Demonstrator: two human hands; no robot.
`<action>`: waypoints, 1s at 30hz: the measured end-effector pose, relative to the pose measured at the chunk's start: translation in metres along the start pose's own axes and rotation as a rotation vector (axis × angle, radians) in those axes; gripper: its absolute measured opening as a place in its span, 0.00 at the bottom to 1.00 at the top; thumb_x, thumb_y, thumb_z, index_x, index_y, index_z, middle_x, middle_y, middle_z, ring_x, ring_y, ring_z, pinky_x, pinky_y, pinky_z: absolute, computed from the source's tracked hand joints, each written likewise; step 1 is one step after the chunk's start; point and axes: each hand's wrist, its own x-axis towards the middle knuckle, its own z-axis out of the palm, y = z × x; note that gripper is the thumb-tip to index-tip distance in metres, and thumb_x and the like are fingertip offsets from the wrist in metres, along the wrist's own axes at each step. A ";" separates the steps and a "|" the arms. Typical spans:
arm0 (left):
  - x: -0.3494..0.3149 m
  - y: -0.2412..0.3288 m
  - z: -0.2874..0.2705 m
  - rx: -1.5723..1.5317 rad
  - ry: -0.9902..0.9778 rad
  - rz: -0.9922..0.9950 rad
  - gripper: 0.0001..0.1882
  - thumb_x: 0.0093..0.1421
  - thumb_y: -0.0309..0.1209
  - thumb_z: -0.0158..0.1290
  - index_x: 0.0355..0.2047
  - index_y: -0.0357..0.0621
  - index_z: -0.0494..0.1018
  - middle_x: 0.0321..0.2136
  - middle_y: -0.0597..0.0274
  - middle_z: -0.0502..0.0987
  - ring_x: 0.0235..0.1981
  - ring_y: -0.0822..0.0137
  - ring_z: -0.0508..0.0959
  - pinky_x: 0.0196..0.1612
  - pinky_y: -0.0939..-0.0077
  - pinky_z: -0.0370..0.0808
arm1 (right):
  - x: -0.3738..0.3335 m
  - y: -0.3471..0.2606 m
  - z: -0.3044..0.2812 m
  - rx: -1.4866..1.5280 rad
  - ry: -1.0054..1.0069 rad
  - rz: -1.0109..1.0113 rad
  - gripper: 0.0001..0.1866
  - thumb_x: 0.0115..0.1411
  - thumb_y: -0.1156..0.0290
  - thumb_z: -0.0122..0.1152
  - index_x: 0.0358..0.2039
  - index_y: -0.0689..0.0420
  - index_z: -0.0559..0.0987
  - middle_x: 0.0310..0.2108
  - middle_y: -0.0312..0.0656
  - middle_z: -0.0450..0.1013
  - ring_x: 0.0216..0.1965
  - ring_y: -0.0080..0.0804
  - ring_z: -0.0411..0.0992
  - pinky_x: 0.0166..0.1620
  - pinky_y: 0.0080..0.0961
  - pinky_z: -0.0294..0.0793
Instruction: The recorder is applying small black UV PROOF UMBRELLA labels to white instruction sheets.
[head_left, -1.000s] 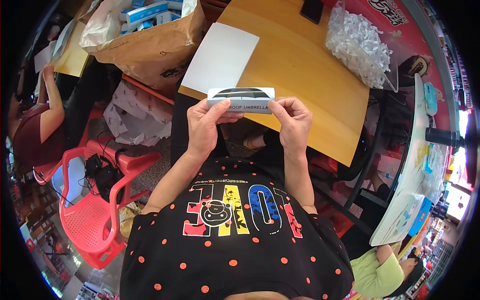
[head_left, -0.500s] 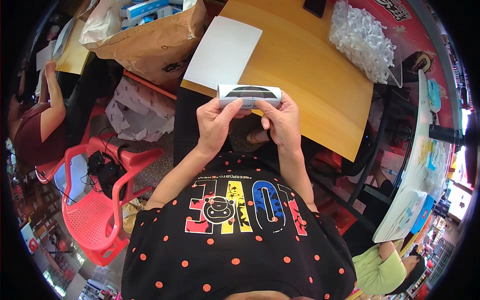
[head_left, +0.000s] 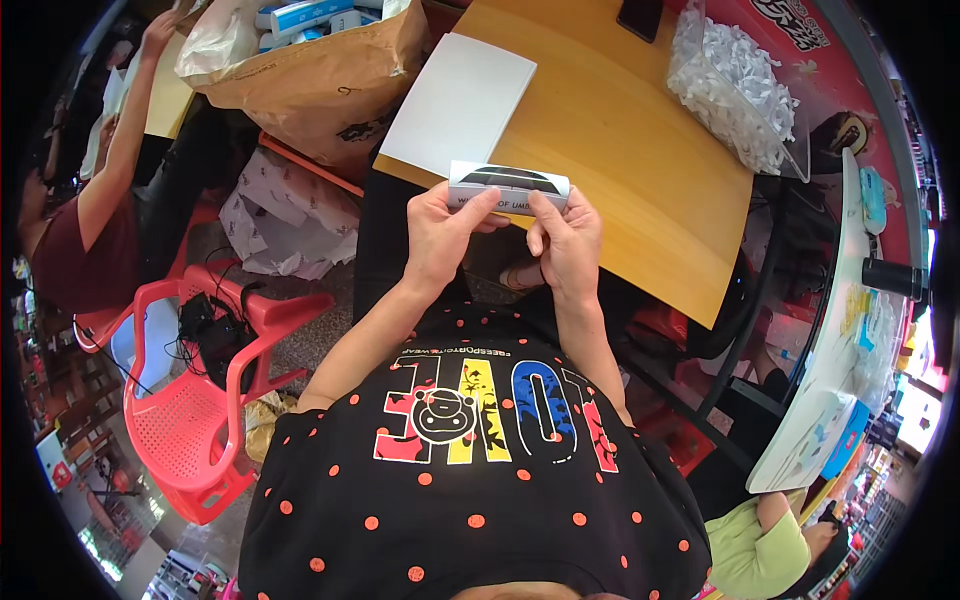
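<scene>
A short white paper tube (head_left: 511, 178) printed with a dark curved shape and lettering is held level in front of my chest, over the near edge of the table. My left hand (head_left: 438, 238) grips its left end, thumb on the near face and fingers curled behind. My right hand (head_left: 570, 243) holds the right end the same way, its thumb lying on the printed side. Just beyond the tube, a stack of white paper sheets (head_left: 458, 100) lies on the wooden table (head_left: 620, 150). The fingertips behind the tube are hidden.
At the left of the table stands a brown paper bag (head_left: 320, 92) with blue-and-white rolls (head_left: 306, 16) in it. A clear bin (head_left: 803, 140) of white paper pieces sits far right, near a dark phone (head_left: 640, 16). A red plastic chair (head_left: 185, 430) holds black cables. Other people are on both sides.
The tube has turned a little in my hands, so more lettering shows below the dark shape. At the left, another person's arm has gone up.
</scene>
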 end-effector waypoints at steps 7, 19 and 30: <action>0.005 0.002 -0.036 -0.254 -0.204 -0.235 0.19 0.67 0.36 0.42 0.44 0.29 0.72 0.36 0.50 0.79 0.31 0.61 0.82 0.32 0.77 0.79 | -0.007 -0.020 -0.025 -0.235 -0.105 0.184 0.10 0.64 0.69 0.52 0.38 0.63 0.76 0.14 0.31 0.64 0.12 0.16 0.60 0.15 0.14 0.55; -0.005 0.071 -0.079 0.109 0.082 0.102 0.06 0.56 0.27 0.58 0.26 0.35 0.78 0.17 0.65 0.74 0.15 0.80 0.71 0.15 0.88 0.63 | 0.001 -0.013 -0.014 -0.092 -0.129 0.055 0.10 0.64 0.72 0.51 0.35 0.64 0.79 0.28 0.36 0.75 0.26 0.16 0.66 0.30 0.15 0.64; 0.052 0.142 -0.101 0.189 0.331 0.479 0.21 0.61 0.28 0.53 0.52 0.29 0.67 0.49 0.50 0.73 0.45 0.64 0.77 0.43 0.76 0.77 | 0.024 -0.002 0.031 -1.150 -0.251 -0.632 0.22 0.52 0.69 0.65 0.47 0.62 0.74 0.45 0.46 0.73 0.41 0.40 0.69 0.48 0.30 0.68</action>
